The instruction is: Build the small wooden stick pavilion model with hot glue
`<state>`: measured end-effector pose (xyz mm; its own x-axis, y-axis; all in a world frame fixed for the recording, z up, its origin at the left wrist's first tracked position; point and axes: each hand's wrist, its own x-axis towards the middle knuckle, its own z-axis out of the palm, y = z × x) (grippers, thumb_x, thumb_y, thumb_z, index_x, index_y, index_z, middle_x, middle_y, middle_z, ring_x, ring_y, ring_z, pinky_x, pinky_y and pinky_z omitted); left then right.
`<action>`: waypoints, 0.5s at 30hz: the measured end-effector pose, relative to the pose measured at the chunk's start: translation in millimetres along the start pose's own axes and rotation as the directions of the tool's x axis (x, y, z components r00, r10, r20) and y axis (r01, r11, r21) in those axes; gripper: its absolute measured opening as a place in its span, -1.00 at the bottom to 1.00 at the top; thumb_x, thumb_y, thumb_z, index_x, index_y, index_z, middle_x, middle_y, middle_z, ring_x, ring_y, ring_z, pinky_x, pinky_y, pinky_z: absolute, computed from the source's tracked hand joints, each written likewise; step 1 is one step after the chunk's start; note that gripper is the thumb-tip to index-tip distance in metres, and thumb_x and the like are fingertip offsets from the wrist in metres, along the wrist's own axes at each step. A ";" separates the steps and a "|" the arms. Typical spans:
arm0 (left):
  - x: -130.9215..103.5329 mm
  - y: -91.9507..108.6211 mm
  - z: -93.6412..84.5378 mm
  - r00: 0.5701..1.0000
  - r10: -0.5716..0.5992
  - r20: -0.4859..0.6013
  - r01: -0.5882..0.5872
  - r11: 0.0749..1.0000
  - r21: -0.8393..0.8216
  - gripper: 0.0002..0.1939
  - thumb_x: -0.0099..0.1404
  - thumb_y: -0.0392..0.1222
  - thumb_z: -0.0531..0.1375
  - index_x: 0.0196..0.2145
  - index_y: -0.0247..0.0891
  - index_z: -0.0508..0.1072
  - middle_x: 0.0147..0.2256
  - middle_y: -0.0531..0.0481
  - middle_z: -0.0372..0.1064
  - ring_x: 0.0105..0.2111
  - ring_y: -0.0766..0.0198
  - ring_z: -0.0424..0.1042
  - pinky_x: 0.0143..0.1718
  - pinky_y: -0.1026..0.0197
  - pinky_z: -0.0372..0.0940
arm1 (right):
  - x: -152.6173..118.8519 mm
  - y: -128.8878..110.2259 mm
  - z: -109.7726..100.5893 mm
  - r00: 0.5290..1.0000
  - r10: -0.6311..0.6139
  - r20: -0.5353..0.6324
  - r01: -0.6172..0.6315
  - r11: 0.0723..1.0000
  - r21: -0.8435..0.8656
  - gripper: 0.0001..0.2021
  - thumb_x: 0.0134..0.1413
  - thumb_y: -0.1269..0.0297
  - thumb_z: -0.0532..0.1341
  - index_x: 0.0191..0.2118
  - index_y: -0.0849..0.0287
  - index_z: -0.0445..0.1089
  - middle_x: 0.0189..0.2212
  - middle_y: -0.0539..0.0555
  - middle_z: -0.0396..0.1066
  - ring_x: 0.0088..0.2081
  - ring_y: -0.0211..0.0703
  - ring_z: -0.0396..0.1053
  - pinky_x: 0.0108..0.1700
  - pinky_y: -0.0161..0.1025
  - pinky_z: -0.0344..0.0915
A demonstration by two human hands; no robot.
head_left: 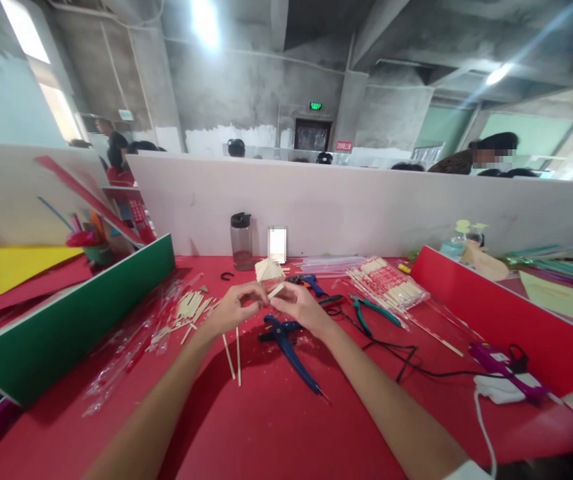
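Note:
My right hand (291,303) pinches a short pale wooden stick (275,291) over the middle of the red table. Close beside it on the left, my left hand (243,303) has its thumb and fingers curled together; what they hold, if anything, is too small to tell. Below the hands lies a dark blue cutter (289,347). Two thin sticks (239,357) rest under my left hand. A small piece built of pale sticks (269,270) stands just beyond the hands. Left of my left hand is a loose pile of short sticks (191,310).
Green-handled pliers (376,313), a blue glue gun (311,283), a black cable (409,353) and bagged sticks (386,283) lie to the right. A bottle (241,243) stands behind. Green (76,320) and red (496,320) boards flank the workspace. People are beyond the white partition (356,207).

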<state>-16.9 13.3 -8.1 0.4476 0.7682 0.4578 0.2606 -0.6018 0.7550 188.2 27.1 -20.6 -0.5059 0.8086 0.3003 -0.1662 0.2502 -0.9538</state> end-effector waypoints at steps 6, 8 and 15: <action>5.2 -7.8 31.7 0.993 -0.059 -0.106 0.047 0.992 -0.118 -0.89 0.20 -0.30 0.17 -0.34 -0.24 0.27 -0.38 0.09 0.28 -0.39 0.37 0.29 -0.31 0.31 0.23 | -14.2 23.5 9.0 0.972 0.088 -0.220 -0.028 0.964 0.265 -0.75 -0.10 0.15 0.43 -0.35 0.18 0.45 -0.39 -0.01 0.42 -0.37 -0.25 0.35 -0.28 -0.29 0.34; 7.1 -7.4 36.5 0.989 -0.075 -0.126 0.048 0.976 -0.211 -0.85 0.19 -0.27 0.19 -0.34 -0.22 0.22 -0.38 0.10 0.28 -0.40 0.38 0.28 -0.33 0.32 0.22 | -13.0 25.0 9.6 0.973 0.100 -0.206 -0.010 0.918 0.396 -0.74 -0.15 0.18 0.45 -0.37 0.18 0.43 -0.38 -0.02 0.40 -0.34 -0.25 0.36 -0.21 -0.26 0.37; 8.4 -6.5 47.5 0.975 -0.160 -0.152 0.047 0.825 -0.564 -0.74 0.16 -0.20 0.25 -0.32 -0.19 0.18 -0.42 0.13 0.29 -0.40 0.37 0.33 -0.28 0.30 0.26 | -10.9 27.5 13.8 0.977 0.152 -0.149 -0.025 0.779 0.626 -0.72 -0.17 0.25 0.47 -0.36 0.13 0.40 -0.37 -0.03 0.41 -0.31 -0.26 0.38 -0.08 -0.23 0.36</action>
<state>25.8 13.3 -31.5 0.2646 0.8786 0.3975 -0.2462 -0.3370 0.9088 177.4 17.8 -50.0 -0.3930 0.9077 0.1474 -0.6466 -0.1588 -0.7462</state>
